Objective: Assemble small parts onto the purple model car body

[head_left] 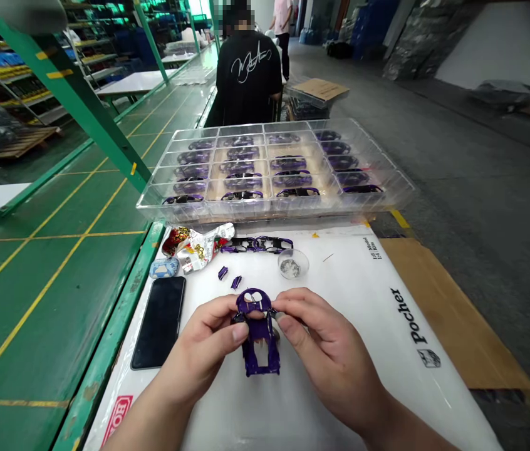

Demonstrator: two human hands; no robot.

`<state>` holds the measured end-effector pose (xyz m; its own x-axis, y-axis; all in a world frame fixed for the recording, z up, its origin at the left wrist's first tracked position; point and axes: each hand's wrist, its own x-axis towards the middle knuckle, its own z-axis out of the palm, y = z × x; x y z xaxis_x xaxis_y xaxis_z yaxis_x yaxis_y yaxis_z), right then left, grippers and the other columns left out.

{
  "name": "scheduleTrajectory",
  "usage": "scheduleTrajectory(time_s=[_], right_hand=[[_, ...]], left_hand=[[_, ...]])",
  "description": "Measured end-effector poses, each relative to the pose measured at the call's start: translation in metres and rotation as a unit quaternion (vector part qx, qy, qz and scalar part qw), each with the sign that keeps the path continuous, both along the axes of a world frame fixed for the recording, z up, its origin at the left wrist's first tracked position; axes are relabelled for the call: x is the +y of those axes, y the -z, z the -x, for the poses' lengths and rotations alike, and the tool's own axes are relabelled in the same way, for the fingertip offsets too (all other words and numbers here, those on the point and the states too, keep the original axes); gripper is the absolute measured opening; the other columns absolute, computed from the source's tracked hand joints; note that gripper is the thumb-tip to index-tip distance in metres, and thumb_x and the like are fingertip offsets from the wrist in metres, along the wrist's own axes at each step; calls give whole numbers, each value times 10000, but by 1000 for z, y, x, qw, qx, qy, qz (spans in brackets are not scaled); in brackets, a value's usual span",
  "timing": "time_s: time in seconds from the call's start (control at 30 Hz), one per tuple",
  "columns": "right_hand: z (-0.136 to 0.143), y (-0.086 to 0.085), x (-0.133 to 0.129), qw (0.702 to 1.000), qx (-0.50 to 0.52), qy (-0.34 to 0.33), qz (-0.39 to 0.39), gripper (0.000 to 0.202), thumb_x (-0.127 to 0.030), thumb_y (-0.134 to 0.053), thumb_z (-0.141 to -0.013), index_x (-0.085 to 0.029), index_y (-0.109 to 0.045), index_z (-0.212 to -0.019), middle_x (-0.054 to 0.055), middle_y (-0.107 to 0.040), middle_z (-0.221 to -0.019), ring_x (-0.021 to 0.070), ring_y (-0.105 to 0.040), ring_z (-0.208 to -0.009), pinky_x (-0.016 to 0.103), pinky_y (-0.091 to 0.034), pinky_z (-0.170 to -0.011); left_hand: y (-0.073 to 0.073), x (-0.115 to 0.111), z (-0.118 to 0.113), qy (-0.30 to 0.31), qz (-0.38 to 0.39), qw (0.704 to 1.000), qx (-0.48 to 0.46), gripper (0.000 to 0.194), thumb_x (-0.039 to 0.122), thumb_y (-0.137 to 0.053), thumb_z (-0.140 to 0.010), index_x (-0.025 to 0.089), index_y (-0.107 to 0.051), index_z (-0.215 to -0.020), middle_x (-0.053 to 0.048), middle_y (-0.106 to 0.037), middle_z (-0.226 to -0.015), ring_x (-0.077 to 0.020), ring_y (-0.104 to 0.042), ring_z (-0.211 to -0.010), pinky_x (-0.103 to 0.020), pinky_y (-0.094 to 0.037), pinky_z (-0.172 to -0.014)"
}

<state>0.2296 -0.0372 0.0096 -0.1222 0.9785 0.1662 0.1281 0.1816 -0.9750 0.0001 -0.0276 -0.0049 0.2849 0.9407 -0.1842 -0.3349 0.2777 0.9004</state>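
Note:
A purple model car body (261, 332) is held up over the white table, its open frame facing me. My left hand (213, 338) grips its left side between thumb and fingers. On the other side, the thumb and fingertips of my right hand (324, 341) pinch the car body's right edge near a small dark piece, mostly hidden by the fingers. Two small purple parts (236, 282) lie just beyond the car body. Behind them are more purple car bodies (258, 244) in a row and a small clear dish (292, 264) with tiny bits inside.
A clear compartment tray (265, 210) with several purple car bodies stands at the far end. A phone (159, 322), a blue and white object (164, 268) and crumpled wrappers (199, 245) lie at left. A green conveyor (58, 269) runs alongside. A person in black (249, 75) sits ahead.

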Motion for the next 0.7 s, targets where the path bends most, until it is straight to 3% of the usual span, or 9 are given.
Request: scheduleTrajectory(time_s=[0.23, 0.4, 0.5, 0.6, 0.7], right_hand=[[-2, 0, 1, 999, -16, -10, -29, 244, -361, -693, -1183, -339, -900, -1309, 62, -832, -1283, 252, -810, -1210, 365, -683, -1047], [1, -3, 1, 999, -12, -19, -29, 250, -381, -695, -1178, -323, -908, -1296, 72, -838, -1274, 264, -815, -1198, 379, -693, -1026], [-8, -6, 12, 1000, -24, 0, -17, 253, -426, -745, -1145, -315, -898, -1313, 79, -830, -1312, 268, -810, -1166, 379, -693, -966], [-38, -3, 34, 990, -73, 113, -38, 261, -474, -776, -1103, -289, -910, -1230, 92, -840, -1292, 286, -796, -1134, 392, -665, -910], [-76, 9, 60, 943, -137, 301, -34, 323, -536, -785, -1056, -260, -908, -1170, 97, -863, -1188, 292, -780, -1040, 418, -610, -887]], left_hand=[[-3, 0, -2, 21, 54, 996, -70, 260, 408, -957, -926, 235, -925, -1118, -91, -856, -1079, -204, -739, -813, -306, -595, -745], [-15, 4, -6, 24, 90, 992, -81, 275, 406, -987, -887, 219, -923, -1079, -92, -845, -1042, -194, -732, -802, -288, -602, -723], [-13, 3, -4, 21, 112, 991, -77, 281, 418, -977, -905, 227, -912, -1101, -92, -845, -1067, -184, -721, -790, -293, -604, -728], [-3, 1, -1, 15, 123, 990, -60, 280, 417, -963, -931, 226, -898, -1126, -96, -847, -1056, -198, -737, -800, -312, -621, -765], [7, 3, 1, 25, 136, 989, -51, 302, 399, -963, -943, 212, -895, -1170, -104, -847, -1054, -234, -779, -872, -339, -645, -824]])
